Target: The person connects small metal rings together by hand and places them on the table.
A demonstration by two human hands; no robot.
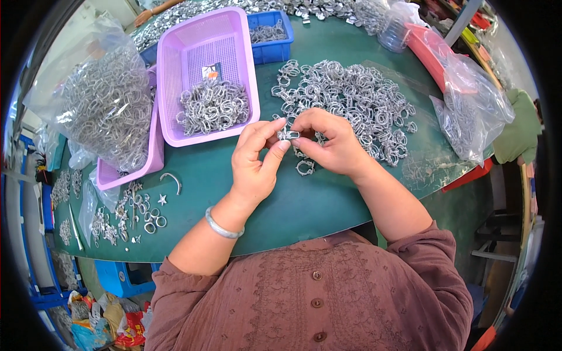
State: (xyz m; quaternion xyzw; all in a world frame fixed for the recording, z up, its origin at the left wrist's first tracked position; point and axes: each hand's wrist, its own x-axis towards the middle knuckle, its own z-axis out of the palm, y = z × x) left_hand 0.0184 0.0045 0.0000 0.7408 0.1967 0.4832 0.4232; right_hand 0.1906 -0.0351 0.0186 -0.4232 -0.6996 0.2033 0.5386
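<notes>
Above the green table, my left hand [256, 153] and my right hand [331, 140] meet fingertip to fingertip. Between them is a small silver metal piece with an oblong loop [289, 135]. My left thumb and fingers pinch its left end, and my right thumb and forefinger close on its right end; the fingers hide part of it. Just beyond my right hand spreads a large heap of silver ring-shaped metal pieces [357, 93]. A purple plastic basket [170, 111], beyond my left hand, holds a smaller pile of similar pieces [215, 106].
A clear bag of metal pieces [105, 102] fills a second purple basket [153, 158] at left. Loose rings [155, 221] and a pointed tool [76, 228] lie nearer. Behind stands a blue bin [275, 51]; at right are a pink tray [426, 52] and a plastic bag [468, 117].
</notes>
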